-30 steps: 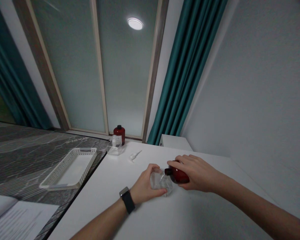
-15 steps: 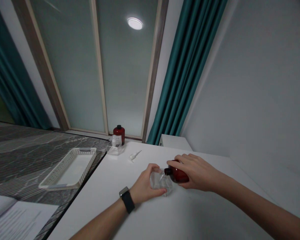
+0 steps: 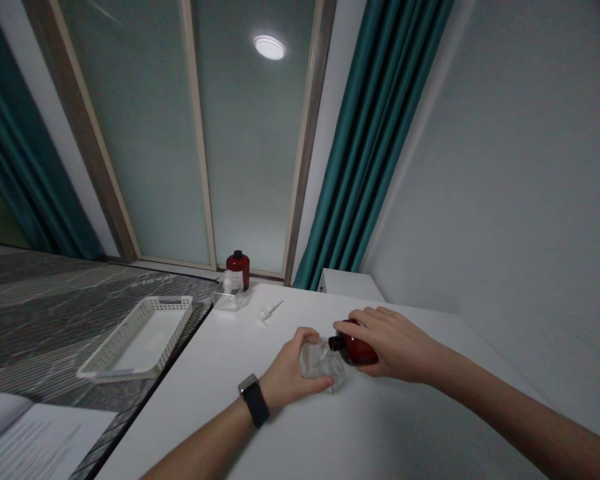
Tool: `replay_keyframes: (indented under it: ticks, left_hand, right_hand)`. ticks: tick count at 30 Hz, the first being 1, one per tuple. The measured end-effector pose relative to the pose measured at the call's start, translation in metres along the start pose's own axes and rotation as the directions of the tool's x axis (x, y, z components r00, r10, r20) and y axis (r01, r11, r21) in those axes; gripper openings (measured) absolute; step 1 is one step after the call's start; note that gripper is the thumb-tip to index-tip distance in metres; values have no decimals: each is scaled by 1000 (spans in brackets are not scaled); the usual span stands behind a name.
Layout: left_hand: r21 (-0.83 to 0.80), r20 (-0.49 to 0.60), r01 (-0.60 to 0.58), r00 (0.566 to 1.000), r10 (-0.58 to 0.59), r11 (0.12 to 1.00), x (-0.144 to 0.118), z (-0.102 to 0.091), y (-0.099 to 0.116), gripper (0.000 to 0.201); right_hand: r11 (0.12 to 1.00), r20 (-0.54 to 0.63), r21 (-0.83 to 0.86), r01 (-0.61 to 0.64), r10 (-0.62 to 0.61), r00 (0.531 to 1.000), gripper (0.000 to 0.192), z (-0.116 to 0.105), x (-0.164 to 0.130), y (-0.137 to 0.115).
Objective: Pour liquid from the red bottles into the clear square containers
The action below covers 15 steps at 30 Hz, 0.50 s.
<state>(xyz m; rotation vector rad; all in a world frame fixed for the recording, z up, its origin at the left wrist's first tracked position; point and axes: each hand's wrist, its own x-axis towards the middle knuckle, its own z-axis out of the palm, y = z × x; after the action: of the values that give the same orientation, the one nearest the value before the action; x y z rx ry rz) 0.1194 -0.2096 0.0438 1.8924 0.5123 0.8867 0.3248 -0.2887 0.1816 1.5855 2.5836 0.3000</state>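
Observation:
My left hand (image 3: 295,373) is wrapped round a clear bottle (image 3: 325,365) low over the white table. A dark red bottle (image 3: 361,350) lies tilted on its side in my right hand (image 3: 387,340), its black neck pointing left at the clear bottle's top. Whether the two necks touch, and whether liquid flows between them, I cannot tell. Beyond my left hand, a white pump head (image 3: 269,311) with its tube lies on the table.
At the table's far left corner stand a second red bottle (image 3: 239,267) with a black cap and a small clear box (image 3: 229,299). Left of the table are a white basket (image 3: 153,340) and an open booklet (image 3: 45,437). A white cabinet (image 3: 353,285) stands behind the table.

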Motion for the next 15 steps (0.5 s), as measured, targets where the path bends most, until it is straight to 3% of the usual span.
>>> replay_keyframes:
  ticks: [15]
  left_hand:
    - [2, 1, 4, 1000, -4, 1000, -1, 0, 1, 65]
  right_hand:
    - [1000, -5, -2, 5, -5, 1000, 53, -1, 0, 0]
